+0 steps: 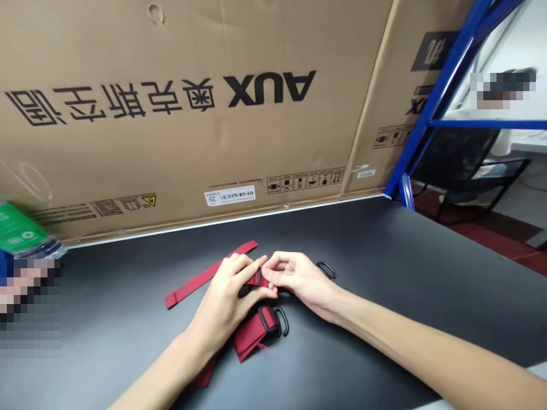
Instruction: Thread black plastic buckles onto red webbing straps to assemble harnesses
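Note:
My left hand and my right hand meet over the middle of the black table. Between their fingertips is a red strap with a dark buckle on it; both hands pinch it. Behind my left hand a long red strap lies flat, its far part partly covered by the fingers. Nearer me rests a folded red strap with a black slider and a black hook. Another black hook shows just past my right hand. A piece of red strap lies beside my left forearm.
A large cardboard box stands along the back edge of the black table. At the left edge is a bottle with a green label. A blue metal frame, a chair and a person are at the right.

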`<state>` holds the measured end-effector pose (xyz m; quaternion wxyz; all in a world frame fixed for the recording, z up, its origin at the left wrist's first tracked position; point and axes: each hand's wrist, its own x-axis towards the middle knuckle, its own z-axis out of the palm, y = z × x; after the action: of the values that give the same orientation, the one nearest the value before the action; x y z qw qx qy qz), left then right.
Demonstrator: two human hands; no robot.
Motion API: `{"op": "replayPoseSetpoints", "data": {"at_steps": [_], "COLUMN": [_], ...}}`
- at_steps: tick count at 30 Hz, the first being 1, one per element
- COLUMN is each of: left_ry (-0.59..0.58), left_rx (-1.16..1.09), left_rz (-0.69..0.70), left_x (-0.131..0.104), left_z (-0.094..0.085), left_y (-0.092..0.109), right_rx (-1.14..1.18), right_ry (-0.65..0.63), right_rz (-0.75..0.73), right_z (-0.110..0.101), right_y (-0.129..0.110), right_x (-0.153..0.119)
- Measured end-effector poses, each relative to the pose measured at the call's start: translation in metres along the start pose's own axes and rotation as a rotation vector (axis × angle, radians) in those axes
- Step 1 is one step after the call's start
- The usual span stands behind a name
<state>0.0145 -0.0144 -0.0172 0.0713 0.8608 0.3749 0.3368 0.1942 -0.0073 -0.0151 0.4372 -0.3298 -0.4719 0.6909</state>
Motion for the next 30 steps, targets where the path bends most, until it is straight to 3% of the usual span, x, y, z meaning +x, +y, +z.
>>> {"op": "replayPoseSetpoints", "data": {"at_steps": [7, 15, 23, 27, 30], "left_ry": [-0.058, -0.034, 0.032, 0.029, 0.01], "left_rx": [-0.18, -0.058, -0.132, -0.19, -0.247], "left_rz": [-0.106, 0.003, -0.156, -0.185, -0.218], "left_x": [0.0, 0.0, -0.001, 0.0, 0.003], "left_z": [-0.011, -0.009, -0.013, -0.013, -0.014], "left_y": [0.005, 0.0, 0.006, 0.01, 0.012], "right_rx": [-0.109, -0.08, -0.349, -0.556, -0.622], "right_ry": [0.08, 0.038, -0.042, 0.006, 0.019], "right_rz": [-0.089, -0.088, -0.335, -0.516, -0.572], "right_z": [-0.004, -0.003, -0.009, -0.006, -0.005], "right_y": [-0.012, -0.006, -0.005, -0.004, -0.008], "right_x": [-0.001, -0.002, -0.001, -0.006, -0.008]}}
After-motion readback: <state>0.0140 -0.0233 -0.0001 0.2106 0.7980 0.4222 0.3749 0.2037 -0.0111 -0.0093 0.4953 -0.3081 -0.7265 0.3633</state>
